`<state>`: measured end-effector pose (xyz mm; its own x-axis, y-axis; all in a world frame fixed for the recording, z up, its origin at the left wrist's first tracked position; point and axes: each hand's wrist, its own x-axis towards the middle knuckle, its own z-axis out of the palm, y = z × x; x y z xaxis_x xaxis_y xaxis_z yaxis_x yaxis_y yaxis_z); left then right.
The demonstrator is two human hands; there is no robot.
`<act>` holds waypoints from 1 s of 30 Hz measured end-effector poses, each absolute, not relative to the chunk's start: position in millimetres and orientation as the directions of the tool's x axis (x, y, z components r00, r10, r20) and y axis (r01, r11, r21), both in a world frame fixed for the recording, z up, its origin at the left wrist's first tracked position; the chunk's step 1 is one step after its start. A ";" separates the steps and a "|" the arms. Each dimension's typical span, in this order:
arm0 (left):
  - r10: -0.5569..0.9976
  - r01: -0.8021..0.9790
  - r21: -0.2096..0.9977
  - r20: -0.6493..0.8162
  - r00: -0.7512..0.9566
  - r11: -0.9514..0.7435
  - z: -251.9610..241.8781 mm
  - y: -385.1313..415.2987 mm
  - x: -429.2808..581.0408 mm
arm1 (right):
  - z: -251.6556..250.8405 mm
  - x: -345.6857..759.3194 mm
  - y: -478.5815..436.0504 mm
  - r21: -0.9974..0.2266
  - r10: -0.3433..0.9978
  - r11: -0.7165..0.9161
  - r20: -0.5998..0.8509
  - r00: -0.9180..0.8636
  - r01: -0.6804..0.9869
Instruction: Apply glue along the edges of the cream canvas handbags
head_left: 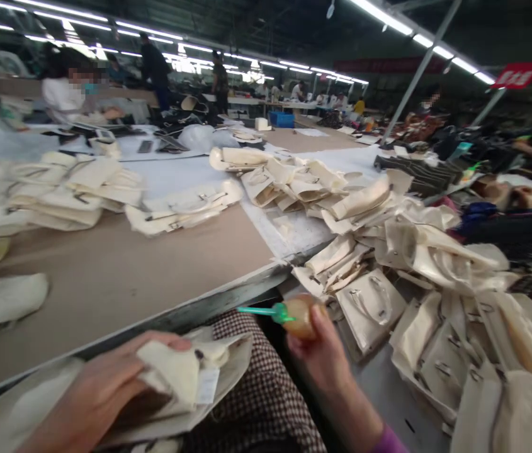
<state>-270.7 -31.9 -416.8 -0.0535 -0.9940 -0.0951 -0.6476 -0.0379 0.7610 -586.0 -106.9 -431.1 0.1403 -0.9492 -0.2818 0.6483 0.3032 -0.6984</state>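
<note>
My left hand (109,384) is closed on the cream fabric of a handbag (175,371) that lies across my lap, its fingers folded over the edge of an inner flap. A small white label (208,385) and a dark stud show inside this bag. Wrapped round a squeeze bottle (298,316) of amber liquid is my right hand (320,352), held up beside the table edge. The bottle lies on its side in the air. Its green cap and thin green nozzle point left, above the bag and apart from it.
Cream handbags (369,308) are heaped on a lower surface to my right. More cream bags (183,207) lie on the brown-topped table (175,270), whose edge runs in front of me. A person (65,91) sits across the table; other people work farther back.
</note>
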 end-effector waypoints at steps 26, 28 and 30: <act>-0.775 -0.208 0.920 -0.391 -0.497 -0.331 -480.0 -135.8 -298.2 | -440.8 -663.9 -85.9 -0.888 -0.918 0.396 -0.392 0.066 0.235; -0.786 -0.169 0.910 -0.412 -0.461 -0.378 -497.6 -134.8 -300.5 | -443.8 -664.0 -84.9 -0.911 -0.926 0.377 -0.370 0.069 0.170; -0.783 -0.148 0.899 -0.432 -0.447 -0.412 -507.4 -134.9 -301.4 | -447.0 -664.5 -85.8 -0.934 -0.936 0.349 -0.343 0.075 0.078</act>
